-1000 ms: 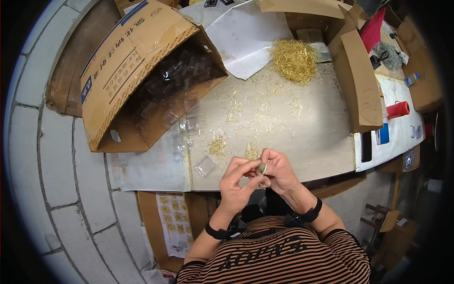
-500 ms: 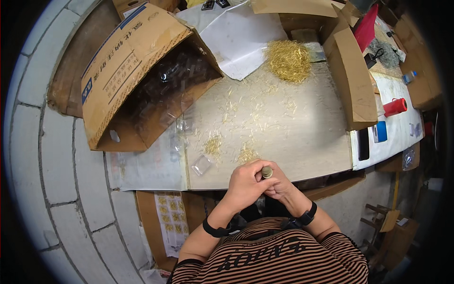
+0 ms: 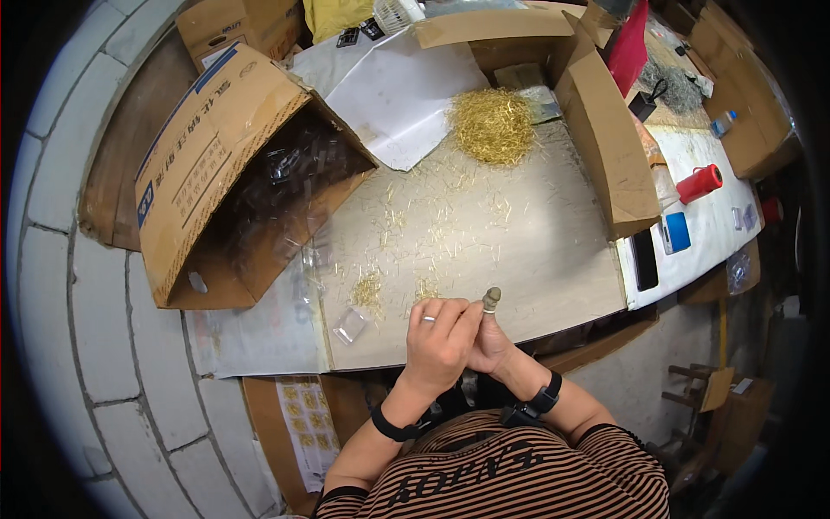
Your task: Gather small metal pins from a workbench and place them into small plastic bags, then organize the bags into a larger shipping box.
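Note:
My left hand [image 3: 439,343] and my right hand [image 3: 493,346] meet over the front edge of the table, fingers closed together. The left fingers are bent and pressed against the right hand; a ring shows on one. A small grey-green, round-ended cap [image 3: 492,298] with a pale band sits at the tip of my raised right thumb, seemingly worn on it. Anything pinched between the hands is hidden. Just beyond them lie small clusters of thin gold pin-like pieces [image 3: 427,287], with another cluster [image 3: 367,291] to the left. A small clear plastic box [image 3: 350,326] rests beside that cluster.
A large gold pile [image 3: 493,127] lies at the back by a cardboard partition [image 3: 605,138]. At left, a tilted carton [image 3: 216,147] opens toward the table, holding clear plastic pieces. A phone [image 3: 645,259], blue box [image 3: 677,233] and red cylinder [image 3: 700,183] are at right.
My hands have turned; the left back now shows more, and the capped right thumb points up and away. The view has shifted, so the table appears lower and further left.

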A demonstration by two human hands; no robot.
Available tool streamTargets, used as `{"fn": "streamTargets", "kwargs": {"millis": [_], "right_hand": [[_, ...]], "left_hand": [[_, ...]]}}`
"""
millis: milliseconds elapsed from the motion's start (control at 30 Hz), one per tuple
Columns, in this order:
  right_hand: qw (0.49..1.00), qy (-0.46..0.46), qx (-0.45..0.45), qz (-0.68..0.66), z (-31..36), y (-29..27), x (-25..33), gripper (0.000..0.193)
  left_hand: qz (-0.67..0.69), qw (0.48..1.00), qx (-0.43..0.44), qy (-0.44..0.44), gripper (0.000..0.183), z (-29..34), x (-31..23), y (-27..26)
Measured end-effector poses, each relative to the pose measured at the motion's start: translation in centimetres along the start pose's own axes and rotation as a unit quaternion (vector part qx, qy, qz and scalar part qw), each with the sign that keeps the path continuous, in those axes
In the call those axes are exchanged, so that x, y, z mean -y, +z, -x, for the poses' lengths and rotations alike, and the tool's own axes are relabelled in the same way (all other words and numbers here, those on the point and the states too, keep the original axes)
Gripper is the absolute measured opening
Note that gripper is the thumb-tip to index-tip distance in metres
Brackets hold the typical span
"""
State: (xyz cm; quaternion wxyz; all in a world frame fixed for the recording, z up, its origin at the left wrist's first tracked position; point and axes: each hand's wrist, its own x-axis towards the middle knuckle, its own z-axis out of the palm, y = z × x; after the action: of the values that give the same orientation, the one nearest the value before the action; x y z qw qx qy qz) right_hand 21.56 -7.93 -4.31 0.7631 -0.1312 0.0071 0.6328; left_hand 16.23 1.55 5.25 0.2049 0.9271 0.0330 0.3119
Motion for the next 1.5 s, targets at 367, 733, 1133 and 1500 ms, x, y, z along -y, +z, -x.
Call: {"fn": "streamTargets", "kwargs": {"millis": [367,733,1133,1500], "right_hand": [[1.0,0.01,-0.009,-0.01,1.4,1.1,0.7,0.073],[0.986,-0.141,-0.065,-0.06,0.6,1.7,1.7,0.026],[0.874,-0.274,-0.21,0.342,-0.2,3.6,4.5,0.026],[0.885,-0.119,-0.169,0.418,0.1,3.1,3.9,0.028]], "left_hand": [[0.049,0.987,0.075,0.133,0.023,-1.6,1.1,0.0],[0.049,0.991,0.032,0.12,0.023,-0.5,0.7,2.0],[0.188,0.967,-0.058,-0.164,0.014,0.8,0.0,2.5],[0.517,0.757,0.045,-0.398,0.015,0.9,1.0,2.5]]}}
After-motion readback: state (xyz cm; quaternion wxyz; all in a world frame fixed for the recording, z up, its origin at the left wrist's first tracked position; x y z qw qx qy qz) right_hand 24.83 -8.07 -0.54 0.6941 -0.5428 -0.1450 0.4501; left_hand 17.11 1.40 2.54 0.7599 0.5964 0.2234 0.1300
